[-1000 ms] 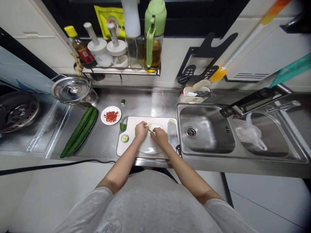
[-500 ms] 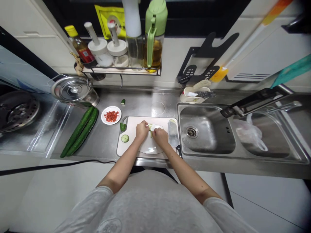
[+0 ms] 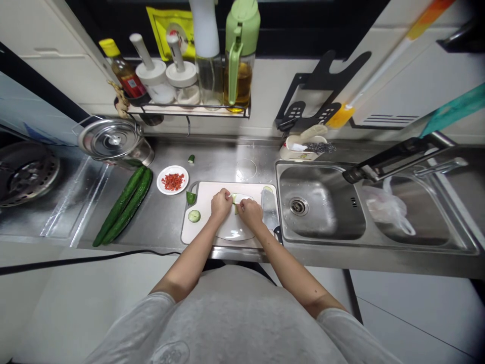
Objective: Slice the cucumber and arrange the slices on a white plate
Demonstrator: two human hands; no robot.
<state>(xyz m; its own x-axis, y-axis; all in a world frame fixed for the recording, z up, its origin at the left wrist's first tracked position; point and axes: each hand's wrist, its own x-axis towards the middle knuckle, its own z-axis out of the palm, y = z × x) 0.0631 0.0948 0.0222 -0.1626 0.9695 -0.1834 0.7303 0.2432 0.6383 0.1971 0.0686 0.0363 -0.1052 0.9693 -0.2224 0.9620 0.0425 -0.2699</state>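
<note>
A thin cucumber slice (image 3: 235, 200), small and partly hidden by fingers, is pinched between my two hands. My left hand (image 3: 221, 203) closes on its left side and my right hand (image 3: 250, 213) on its right. Both are over a white plate (image 3: 234, 233) that rests on a pale cutting board (image 3: 204, 191). Along the board's right side lies a knife (image 3: 269, 207) with a black handle, a pale green slice by its tip. A dark green cucumber chunk (image 3: 191, 197) and a cut cucumber round (image 3: 194, 216) sit at the board's left end.
Two whole cucumbers (image 3: 123, 207) lie left, near a lidded steel pot (image 3: 113, 141). Chopped red pieces fill a small white dish (image 3: 173, 188); a cucumber end (image 3: 191, 158) lies behind. A double sink (image 3: 322, 202) is right, below a faucet (image 3: 397, 156). A seasoning shelf (image 3: 189, 109) hangs above.
My right hand has turned slightly and its fingers have curled in more over the plate. A green strip shows below the fingertips. My left hand stays nearly still.
</note>
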